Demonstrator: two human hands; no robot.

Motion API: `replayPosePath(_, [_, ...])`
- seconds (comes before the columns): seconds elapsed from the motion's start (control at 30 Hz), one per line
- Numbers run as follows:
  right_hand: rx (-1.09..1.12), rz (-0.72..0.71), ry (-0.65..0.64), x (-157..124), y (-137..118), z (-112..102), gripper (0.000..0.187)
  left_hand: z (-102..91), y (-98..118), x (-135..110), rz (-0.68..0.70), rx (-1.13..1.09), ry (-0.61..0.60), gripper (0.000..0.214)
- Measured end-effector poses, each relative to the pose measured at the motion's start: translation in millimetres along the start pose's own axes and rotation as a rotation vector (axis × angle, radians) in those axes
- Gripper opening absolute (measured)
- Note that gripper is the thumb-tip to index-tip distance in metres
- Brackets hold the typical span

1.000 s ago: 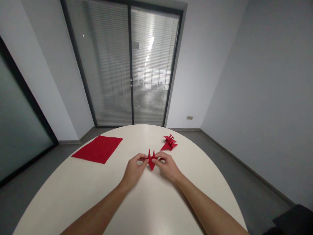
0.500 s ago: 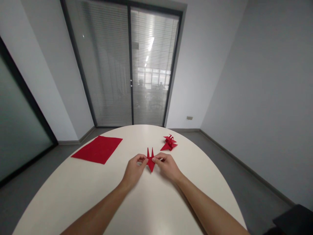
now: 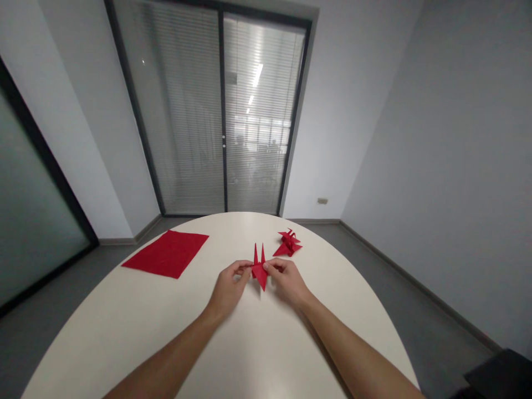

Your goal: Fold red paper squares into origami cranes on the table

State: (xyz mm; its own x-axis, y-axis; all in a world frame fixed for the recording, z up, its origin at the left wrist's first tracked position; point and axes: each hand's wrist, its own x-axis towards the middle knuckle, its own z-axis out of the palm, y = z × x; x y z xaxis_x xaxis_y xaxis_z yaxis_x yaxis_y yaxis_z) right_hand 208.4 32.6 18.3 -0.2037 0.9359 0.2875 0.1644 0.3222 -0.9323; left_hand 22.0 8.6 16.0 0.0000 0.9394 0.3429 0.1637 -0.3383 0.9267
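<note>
Between my hands is a red folded paper crane (image 3: 260,272), with two narrow points standing up and a wider flap pointing down toward me. My left hand (image 3: 233,284) pinches its left side between thumb and fingers. On the other side, the thumb and fingers of my right hand (image 3: 287,280) grip the crane's right edge. Beyond my right hand, red folded paper cranes (image 3: 288,244) lie in a small heap; how many overlap there I cannot tell.
A flat red sheet of paper (image 3: 168,255) lies at the left of the round white table (image 3: 241,343). Behind the table stands a glass partition with blinds (image 3: 191,138). A dark object (image 3: 501,374) shows at the lower right.
The crane in my hands has risen slightly and shifted right, and its lower flap now opens out more. Both hands have hardly moved.
</note>
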Motion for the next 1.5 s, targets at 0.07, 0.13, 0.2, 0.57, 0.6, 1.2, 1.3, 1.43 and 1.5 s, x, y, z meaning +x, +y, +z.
replayPosePath(0.07, [0.007,-0.003,0.003,0.5,0.7,-1.1,0.034,0.3,-1.9,-0.9,-0.016,-0.005,-0.007,0.027])
replayPosePath(0.13, [0.022,-0.013,-0.006,0.7,1.7,-1.5,0.035,0.5,-4.2,-1.2,-0.029,0.002,-0.015,0.029])
replayPosePath(0.2, [0.041,-0.015,-0.025,0.6,2.5,-1.0,0.035,0.6,-7.1,-0.7,-0.029,0.008,-0.018,0.03])
replayPosePath(0.57, [0.017,0.01,-0.062,-1.4,5.2,2.1,0.028,-0.5,-15.7,3.0,-0.011,0.053,-0.017,0.021])
replayPosePath(0.6, [0.02,-0.001,-0.041,-1.1,5.8,2.0,0.029,-0.5,-15.3,3.1,-0.012,0.056,-0.026,0.022])
replayPosePath(1.2, [-0.128,-0.216,0.118,1.1,3.1,-12.3,0.026,-6.1,-16.0,2.3,0.039,0.167,-0.082,0.027])
replayPosePath(1.3, [-0.184,-0.256,0.128,1.1,1.6,-12.7,0.019,-7.5,-15.2,2.7,0.044,0.165,-0.059,0.026])
replayPosePath(1.43, [-0.241,-0.285,0.125,0.6,-3.4,-13.1,0.012,-8.0,-14.5,3.2,0.043,0.15,-0.031,0.026])
replayPosePath(1.5, [-0.263,-0.286,0.119,0.4,-5.4,-13.3,0.01,-7.0,-14.4,3.6,0.032,0.141,-0.026,0.026])
